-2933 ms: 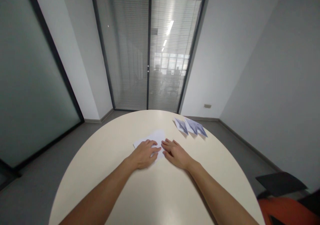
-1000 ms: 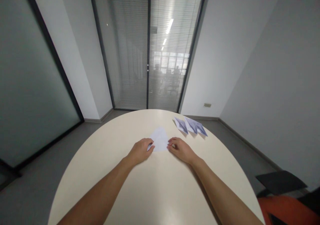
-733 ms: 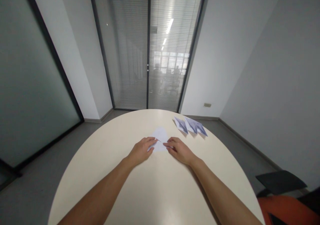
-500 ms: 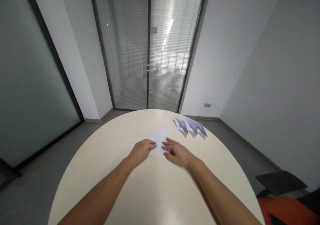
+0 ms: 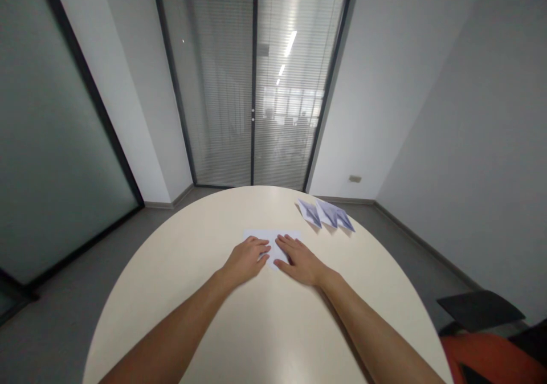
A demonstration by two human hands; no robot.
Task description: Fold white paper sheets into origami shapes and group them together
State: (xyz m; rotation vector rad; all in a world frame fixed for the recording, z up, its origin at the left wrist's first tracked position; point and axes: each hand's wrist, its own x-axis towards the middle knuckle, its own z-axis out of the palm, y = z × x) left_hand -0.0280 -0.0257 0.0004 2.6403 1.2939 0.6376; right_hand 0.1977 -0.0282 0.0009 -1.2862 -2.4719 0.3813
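While hands [image 5: 301,261] touch paper [image 5: 277,252], far table edge [image 5: 256,187] apart

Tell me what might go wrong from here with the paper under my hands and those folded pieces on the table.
First, the paper could shift or crease crookedly if the left hand and right hand press unevenly, since both are over it. Second, the folded pieces lie near the far right edge of the table, so a bump or draught might send one off.
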